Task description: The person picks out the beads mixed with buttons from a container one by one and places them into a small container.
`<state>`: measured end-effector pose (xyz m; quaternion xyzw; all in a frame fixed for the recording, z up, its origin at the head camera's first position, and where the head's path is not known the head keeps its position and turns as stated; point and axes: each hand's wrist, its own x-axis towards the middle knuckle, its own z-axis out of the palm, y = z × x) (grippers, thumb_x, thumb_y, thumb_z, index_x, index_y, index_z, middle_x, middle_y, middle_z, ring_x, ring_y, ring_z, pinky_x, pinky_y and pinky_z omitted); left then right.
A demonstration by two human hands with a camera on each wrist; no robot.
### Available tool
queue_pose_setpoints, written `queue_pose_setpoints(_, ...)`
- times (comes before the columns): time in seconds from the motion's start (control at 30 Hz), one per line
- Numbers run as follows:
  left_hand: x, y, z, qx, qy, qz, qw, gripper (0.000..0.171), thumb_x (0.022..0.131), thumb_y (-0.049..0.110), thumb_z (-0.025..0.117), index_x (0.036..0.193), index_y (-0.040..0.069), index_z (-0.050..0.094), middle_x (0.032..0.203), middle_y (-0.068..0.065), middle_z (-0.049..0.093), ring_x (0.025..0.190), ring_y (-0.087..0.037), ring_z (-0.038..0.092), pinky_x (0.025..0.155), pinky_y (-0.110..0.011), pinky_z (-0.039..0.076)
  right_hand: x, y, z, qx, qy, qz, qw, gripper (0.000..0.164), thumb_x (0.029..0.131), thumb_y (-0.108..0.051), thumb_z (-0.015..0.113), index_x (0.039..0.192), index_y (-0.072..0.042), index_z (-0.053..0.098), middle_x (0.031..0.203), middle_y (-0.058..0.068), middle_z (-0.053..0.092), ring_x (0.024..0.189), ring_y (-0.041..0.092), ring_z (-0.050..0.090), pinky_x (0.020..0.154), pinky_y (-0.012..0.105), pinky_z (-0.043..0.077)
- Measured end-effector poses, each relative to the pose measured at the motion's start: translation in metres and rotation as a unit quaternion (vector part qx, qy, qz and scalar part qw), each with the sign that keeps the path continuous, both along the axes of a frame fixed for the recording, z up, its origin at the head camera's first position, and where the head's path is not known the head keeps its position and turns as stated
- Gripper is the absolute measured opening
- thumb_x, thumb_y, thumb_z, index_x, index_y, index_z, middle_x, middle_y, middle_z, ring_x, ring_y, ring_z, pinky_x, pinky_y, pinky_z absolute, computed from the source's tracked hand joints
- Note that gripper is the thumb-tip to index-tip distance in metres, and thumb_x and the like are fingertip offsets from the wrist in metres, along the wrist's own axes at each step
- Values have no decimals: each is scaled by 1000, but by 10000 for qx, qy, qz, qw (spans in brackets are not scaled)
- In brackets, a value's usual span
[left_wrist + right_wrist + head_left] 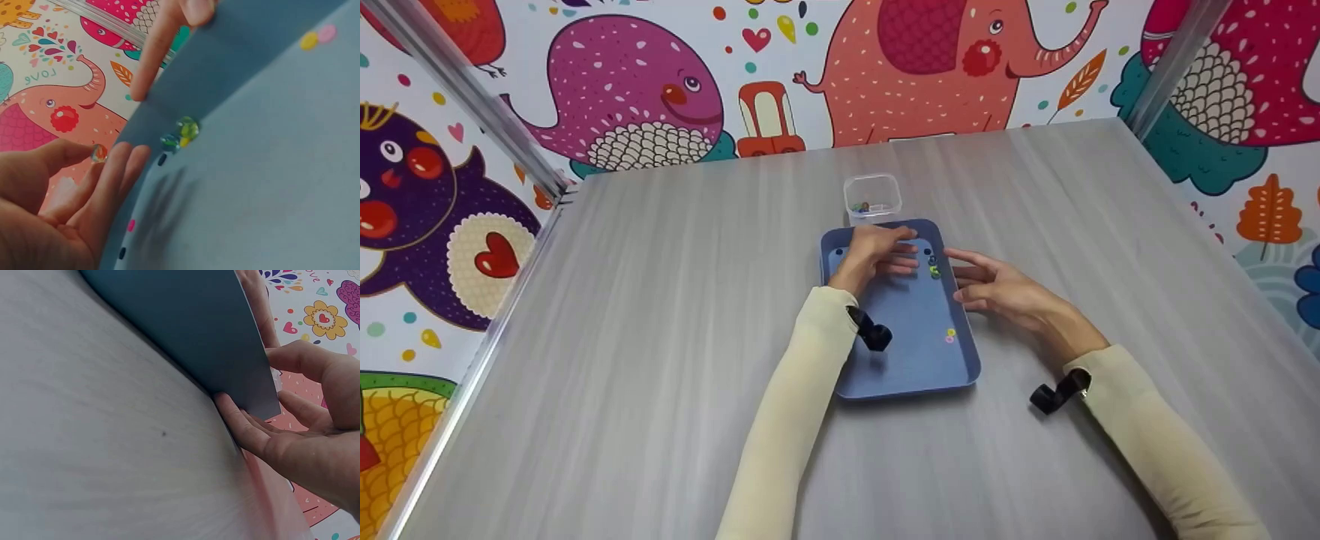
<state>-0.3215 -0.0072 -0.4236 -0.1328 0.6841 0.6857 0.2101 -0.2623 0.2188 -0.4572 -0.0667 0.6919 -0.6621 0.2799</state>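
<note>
Between thumb and fingertip, my left hand (pixel 877 251) pinches a clear glass marble (pixel 99 153) with an orange swirl, over the far part of a shallow blue tray (pixel 900 330). In the head view that marble is hidden. Against the tray's right wall lie a yellow-green marble (pixel 188 128) and a bluish marble (pixel 170 142). My right hand (pixel 1005 289) is outside that wall, its fingers (pixel 242 424) resting against it near the far corner.
Just beyond the tray stands a clear plastic box (pixel 873 196) with several marbles in it. A small yellow piece (pixel 951 332) and a pink piece (pixel 949 340) lie near the tray's right side. Printed panels (pixel 645 90) border the grey table (pixel 660 337).
</note>
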Motion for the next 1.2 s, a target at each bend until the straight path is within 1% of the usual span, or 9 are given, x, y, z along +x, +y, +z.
queue_pose_setpoints(0.17, 0, -3, 10, 89, 189, -169, 9996, 26, 95, 17, 69, 117, 4, 65, 109, -19, 76, 76, -26, 77, 62, -32, 64, 0, 2, 1, -19, 9, -32, 10000, 81, 92, 3, 63, 160, -19, 24, 160, 22, 32, 130, 25, 54, 96, 27, 58)
queue_pose_setpoints(0.23, 0, -5, 15, 127, 281, -162, 9994, 27, 95, 17, 69, 117, 4, 63, 110, -20, 75, 76, -26, 77, 62, -32, 64, 1, 2, 1, -15, 2, -58, 10000, 81, 92, 3, 63, 160, -19, 25, 160, 22, 32, 130, 25, 54, 96, 27, 58)
queue_pose_setpoints(0.47, -4, -15, 27, 11, 406, 114, 9991, 26, 94, 21, 71, 112, 3, 70, 105, -18, 77, 70, -22, 77, 70, -35, 65, 1, 3, 1, 33, 32, -107, 9999, 80, 92, 3, 63, 159, -19, 26, 160, 22, 33, 133, 28, 52, 97, 27, 58)
queue_pose_setpoints(0.57, -5, -20, 30, -63, 491, 218, 9985, 28, 94, 22, 71, 113, 3, 71, 103, -16, 77, 72, -22, 77, 77, -38, 64, 1, 2, 1, 28, 33, -96, 9999, 79, 92, 2, 64, 159, -20, 27, 160, 22, 33, 133, 28, 52, 97, 27, 58)
queue_pose_setpoints(0.63, -6, -24, 31, -109, 552, 291, 9980, 30, 94, 23, 71, 115, 1, 71, 102, -16, 78, 73, -23, 77, 78, -40, 63, 1, 2, 0, -6, 31, -82, 10000, 80, 92, 2, 64, 159, -19, 26, 160, 22, 34, 133, 27, 52, 97, 26, 58)
queue_pose_setpoints(0.8, -9, -32, 31, -197, 645, 493, 9965, 34, 94, 24, 71, 116, -2, 70, 103, -18, 77, 72, -23, 77, 70, -36, 64, 1, 2, 0, -76, 52, -69, 9999, 80, 92, 4, 63, 160, -19, 25, 159, 23, 34, 131, 26, 53, 97, 26, 58)
queue_pose_setpoints(0.97, -14, -39, 29, -514, 720, 828, 9926, 32, 93, 23, 72, 113, -2, 70, 98, -16, 78, 62, -18, 74, 58, -29, 63, 1, 1, -1, -45, 58, -101, 9999, 80, 92, 4, 62, 160, -19, 25, 160, 23, 32, 135, 30, 50, 98, 27, 58)
queue_pose_setpoints(1.07, -16, -44, 28, -688, 778, 978, 9898, 31, 92, 22, 72, 111, -3, 71, 96, -17, 78, 56, -16, 71, 54, -28, 62, 1, 0, -1, -22, 54, -115, 9999, 81, 92, 4, 62, 160, -20, 26, 160, 23, 31, 135, 30, 50, 99, 28, 58)
queue_pose_setpoints(1.2, -18, -48, 27, -657, 781, 988, 9899, 34, 92, 19, 71, 114, -7, 70, 99, -20, 77, 54, -16, 71, 54, -28, 63, 0, -2, -1, -17, 28, -136, 9999, 81, 92, 4, 63, 159, -19, 26, 160, 23, 32, 129, 26, 55, 97, 28, 58)
